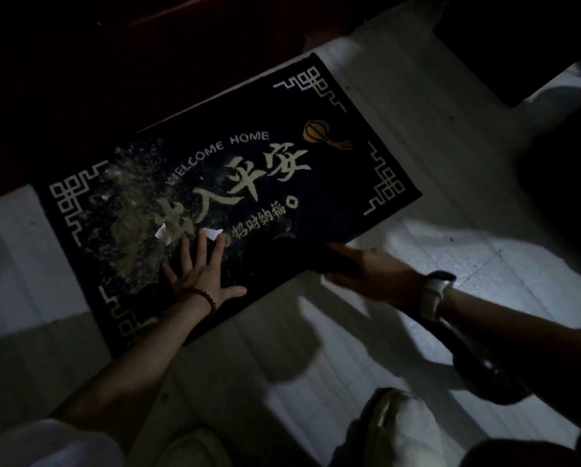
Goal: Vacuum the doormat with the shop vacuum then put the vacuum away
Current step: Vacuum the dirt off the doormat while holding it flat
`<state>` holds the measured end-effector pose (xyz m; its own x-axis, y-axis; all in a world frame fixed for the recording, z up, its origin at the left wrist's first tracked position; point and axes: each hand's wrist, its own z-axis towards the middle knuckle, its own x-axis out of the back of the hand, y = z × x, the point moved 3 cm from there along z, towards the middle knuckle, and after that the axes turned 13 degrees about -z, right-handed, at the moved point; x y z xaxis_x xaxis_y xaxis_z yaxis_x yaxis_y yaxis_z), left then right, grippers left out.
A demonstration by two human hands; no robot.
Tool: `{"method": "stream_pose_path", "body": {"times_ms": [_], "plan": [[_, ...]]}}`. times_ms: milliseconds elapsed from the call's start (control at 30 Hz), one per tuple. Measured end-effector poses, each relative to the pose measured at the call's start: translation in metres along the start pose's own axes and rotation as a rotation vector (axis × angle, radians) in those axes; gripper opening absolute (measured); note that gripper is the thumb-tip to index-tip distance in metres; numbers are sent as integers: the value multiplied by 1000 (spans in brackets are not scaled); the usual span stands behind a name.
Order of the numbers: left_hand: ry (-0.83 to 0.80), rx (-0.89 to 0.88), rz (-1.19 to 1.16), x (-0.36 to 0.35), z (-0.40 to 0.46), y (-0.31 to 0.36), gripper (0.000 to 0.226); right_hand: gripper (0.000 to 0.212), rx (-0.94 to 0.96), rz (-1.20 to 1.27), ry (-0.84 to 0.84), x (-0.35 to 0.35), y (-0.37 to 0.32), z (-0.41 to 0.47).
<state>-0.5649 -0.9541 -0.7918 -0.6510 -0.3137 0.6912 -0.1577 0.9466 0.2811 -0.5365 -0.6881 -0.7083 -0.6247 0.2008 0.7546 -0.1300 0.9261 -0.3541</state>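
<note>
While the left hand lies flat with fingers spread wide, palm pressing the mat near its front edge, the right hand curls round a dark nozzle whose tip rests on the mat beside the small characters. Dim light blurs that grip. Dark and short-piled, the rectangular mat lies askew on pale floor tiles, with cream fretwork corners, lettering and a gold lantern. Sandy grit and white paper scraps speckle its left half. A black hose curves under the right forearm.
</note>
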Motion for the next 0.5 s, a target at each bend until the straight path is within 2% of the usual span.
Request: {"method": "stream_pose_path", "body": {"times_ms": [67,167,267,367,400,500], "plan": [[4,0,-2,0,0,0,107,55,-154,27,109,22,17,18],[3,6,-11,0,-1,2,106,59,-289,172,41,37,20,37],[-3,9,-10,1,-2,2,106,62,-264,321,-91,11,1,20],[-10,9,-12,1,-3,2,106,59,-180,371,-246,-10,-11,-4],[-8,8,-13,1,-3,3,106,60,-184,393,-220,-5,-8,-3],[-4,9,-15,2,-2,3,106,60,-273,406,56,30,20,26]]}}
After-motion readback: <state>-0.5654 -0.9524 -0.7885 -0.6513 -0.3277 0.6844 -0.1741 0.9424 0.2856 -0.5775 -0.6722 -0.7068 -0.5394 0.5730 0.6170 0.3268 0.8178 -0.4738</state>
